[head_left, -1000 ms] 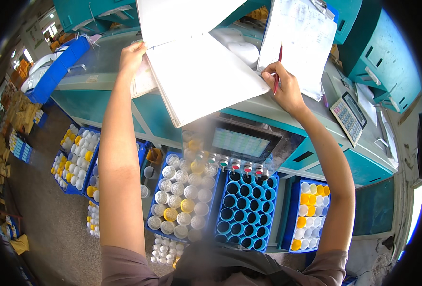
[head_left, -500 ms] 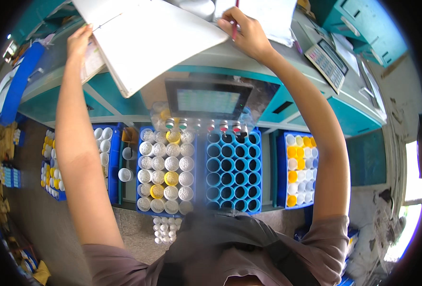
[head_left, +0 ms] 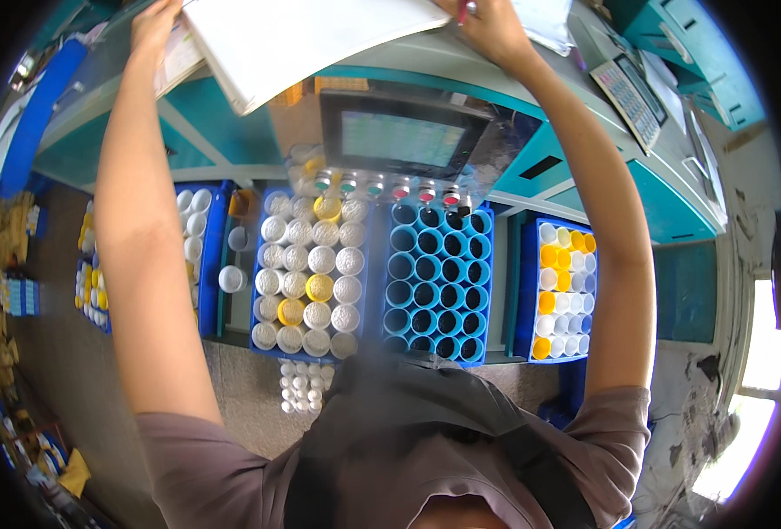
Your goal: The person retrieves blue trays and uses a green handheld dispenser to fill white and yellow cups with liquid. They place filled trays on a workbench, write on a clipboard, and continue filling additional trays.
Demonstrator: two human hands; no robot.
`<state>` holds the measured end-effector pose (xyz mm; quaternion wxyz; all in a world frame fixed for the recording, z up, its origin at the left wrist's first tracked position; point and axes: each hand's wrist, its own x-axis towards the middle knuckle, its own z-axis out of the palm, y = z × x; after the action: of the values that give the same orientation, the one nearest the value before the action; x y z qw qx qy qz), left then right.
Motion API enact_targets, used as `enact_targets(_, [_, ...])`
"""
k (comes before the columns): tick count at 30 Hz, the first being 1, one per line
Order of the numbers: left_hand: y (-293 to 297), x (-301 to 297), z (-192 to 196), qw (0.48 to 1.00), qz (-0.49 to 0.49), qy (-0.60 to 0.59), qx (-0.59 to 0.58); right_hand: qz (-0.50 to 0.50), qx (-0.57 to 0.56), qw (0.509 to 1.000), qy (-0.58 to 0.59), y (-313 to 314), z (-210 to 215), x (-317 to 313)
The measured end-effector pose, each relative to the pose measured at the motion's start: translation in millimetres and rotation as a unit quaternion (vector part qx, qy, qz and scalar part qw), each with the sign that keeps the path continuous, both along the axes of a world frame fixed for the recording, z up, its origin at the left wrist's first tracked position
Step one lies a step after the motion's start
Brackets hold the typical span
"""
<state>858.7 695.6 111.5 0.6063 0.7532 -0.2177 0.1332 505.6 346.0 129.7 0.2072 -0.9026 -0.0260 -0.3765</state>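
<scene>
At 11 o'clock, the white book (head_left: 307, 42) juts past the near edge of the desk (head_left: 576, 81). The left hand (head_left: 153, 32), towards half past 10, pinches its left edge. At 1 o'clock, the right hand (head_left: 489, 31) has its fingers wrapped round a red pen (head_left: 464, 11), beside the book's right corner. A calculator (head_left: 628, 103) sits at 2 o'clock, a screen (head_left: 399, 137) at 12.

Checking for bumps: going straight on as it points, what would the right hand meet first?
The right hand would probably meet the notebook at its right corner; whether they touch is unclear.
</scene>
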Motion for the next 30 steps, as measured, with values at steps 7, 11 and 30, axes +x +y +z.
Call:
enact_targets(7, [-8.6, -13.0, 5.2, 0.996, -0.075, 0.013, -0.042, 0.012, 0.004, 1.000, 0.002, 3.5, 1.2, -0.7])
enact_targets(11, [-9.8, -20.7, 9.1, 0.997, -0.063, 0.003, -0.032, 0.006, 0.010, 1.000, 0.015, 2.3, 1.2, 0.1])
enact_targets(30, [-10.7, -12.3, 5.8, 0.998, -0.048, 0.009, -0.026, 0.000, -0.003, 1.000, 0.014, 7.8, 4.1, -2.8])
